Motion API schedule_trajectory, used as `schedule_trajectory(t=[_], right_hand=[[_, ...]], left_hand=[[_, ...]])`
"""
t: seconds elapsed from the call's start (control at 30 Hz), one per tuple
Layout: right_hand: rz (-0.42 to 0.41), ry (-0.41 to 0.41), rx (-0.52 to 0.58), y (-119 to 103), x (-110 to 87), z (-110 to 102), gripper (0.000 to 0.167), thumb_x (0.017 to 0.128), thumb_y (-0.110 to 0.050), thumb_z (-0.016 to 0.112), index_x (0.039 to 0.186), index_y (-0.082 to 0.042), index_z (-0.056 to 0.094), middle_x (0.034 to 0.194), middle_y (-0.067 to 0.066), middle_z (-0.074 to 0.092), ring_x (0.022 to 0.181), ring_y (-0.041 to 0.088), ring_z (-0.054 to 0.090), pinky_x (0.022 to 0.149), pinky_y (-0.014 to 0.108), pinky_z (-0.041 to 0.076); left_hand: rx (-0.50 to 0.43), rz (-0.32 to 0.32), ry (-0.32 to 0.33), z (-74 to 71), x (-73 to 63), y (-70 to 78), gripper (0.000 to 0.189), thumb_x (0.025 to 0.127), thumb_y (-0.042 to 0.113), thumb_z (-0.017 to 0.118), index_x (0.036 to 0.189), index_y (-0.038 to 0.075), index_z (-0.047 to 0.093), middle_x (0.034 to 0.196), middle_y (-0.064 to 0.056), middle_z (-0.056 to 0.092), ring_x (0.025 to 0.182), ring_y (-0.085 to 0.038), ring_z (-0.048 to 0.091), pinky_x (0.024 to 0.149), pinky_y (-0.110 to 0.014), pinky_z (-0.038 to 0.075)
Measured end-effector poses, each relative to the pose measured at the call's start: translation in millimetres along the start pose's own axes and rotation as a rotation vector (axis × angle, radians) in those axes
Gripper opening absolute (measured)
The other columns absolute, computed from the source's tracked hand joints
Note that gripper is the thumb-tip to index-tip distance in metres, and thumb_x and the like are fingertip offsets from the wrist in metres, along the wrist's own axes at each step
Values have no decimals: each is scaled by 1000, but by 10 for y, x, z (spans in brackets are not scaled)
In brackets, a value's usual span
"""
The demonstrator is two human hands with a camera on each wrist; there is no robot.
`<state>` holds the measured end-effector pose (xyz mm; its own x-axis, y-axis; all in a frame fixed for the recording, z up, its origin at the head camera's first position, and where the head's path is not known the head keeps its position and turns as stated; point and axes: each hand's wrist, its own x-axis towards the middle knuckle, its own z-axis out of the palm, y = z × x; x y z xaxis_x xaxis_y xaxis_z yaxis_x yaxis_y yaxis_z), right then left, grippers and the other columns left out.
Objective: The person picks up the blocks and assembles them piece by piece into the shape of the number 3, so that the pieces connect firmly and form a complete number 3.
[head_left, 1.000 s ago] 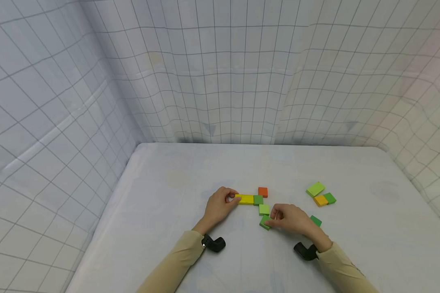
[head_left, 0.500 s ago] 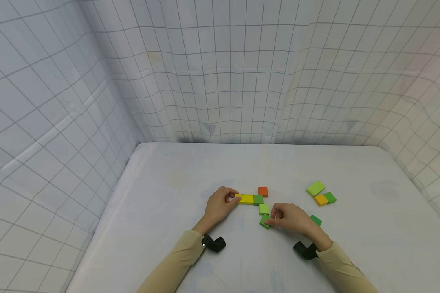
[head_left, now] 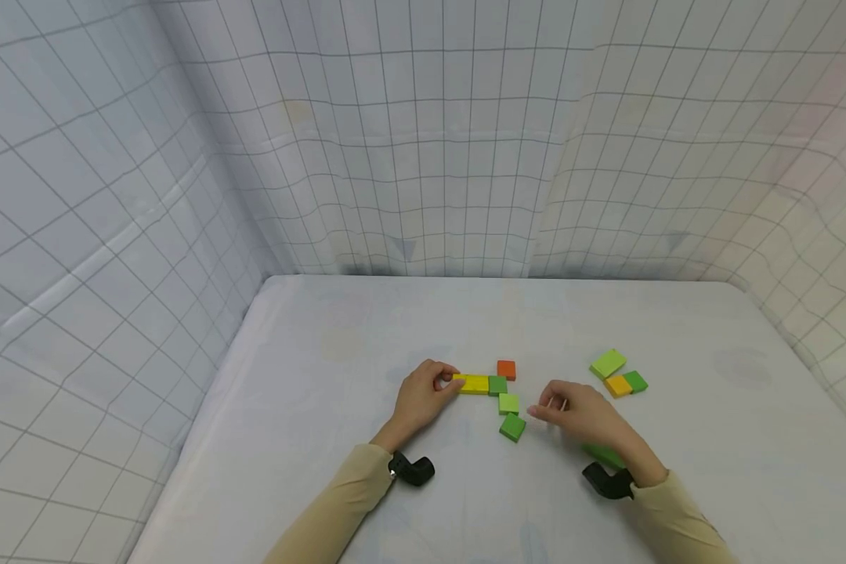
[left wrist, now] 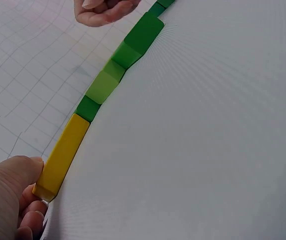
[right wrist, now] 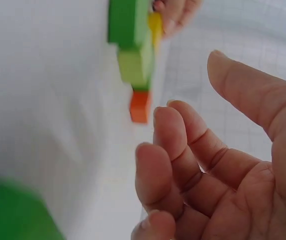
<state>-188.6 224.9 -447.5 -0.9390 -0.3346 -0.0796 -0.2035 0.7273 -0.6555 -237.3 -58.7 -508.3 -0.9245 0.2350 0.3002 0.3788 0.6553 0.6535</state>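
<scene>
My left hand pinches the left end of a long yellow block between thumb and fingers. Against that block's right end lies a small green block, with a light green block at its near right corner. Nearest me in this chain is another green block, turned at an angle. An orange-red block sits just beyond the small green one. My right hand is above the table to the right of the chain, fingers loosely bent; the right wrist view shows nothing between thumb and fingers.
Farther right lie a larger light green block, a yellow-orange block and a green block, close together. Another green block is partly hidden under my right wrist. Gridded white cloth hangs behind the table.
My right hand has let go of the angled green block and moved right, away from it. My left hand has stayed on the yellow block.
</scene>
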Motion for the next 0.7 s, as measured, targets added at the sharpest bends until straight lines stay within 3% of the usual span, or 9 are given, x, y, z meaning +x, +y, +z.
schedule_trajectory(t=[0.23, 0.47, 0.7], right_hand=[[3, 92, -13, 183, -276, -349, 25, 89, -39, 65, 83, -15, 61, 72, -3, 53, 65, 15, 49, 55, 29, 40], [86, 28, -72, 308, -544, -417, 30, 86, -43, 67, 79, -16, 58, 70, -5, 51, 63, 12, 46, 53, 27, 36], [202, 18, -96, 415, -724, -404, 32, 84, -46, 69, 80, -15, 61, 70, -3, 52, 65, 15, 45, 54, 28, 34]], left_hand=[[-4, -13, -6, 3, 1, 17, 21, 89, 32, 67, 99, 14, 70, 82, 7, 53, 63, -7, 44, 59, -24, 38], [-3, -23, -18, -2, -1, 17, 21, 89, 33, 67, 100, 14, 70, 82, 7, 53, 64, -7, 44, 59, -24, 38], [-3, -25, -17, -11, 1, 28, 21, 89, 32, 68, 100, 14, 70, 82, 7, 53, 64, -8, 44, 58, -24, 37]])
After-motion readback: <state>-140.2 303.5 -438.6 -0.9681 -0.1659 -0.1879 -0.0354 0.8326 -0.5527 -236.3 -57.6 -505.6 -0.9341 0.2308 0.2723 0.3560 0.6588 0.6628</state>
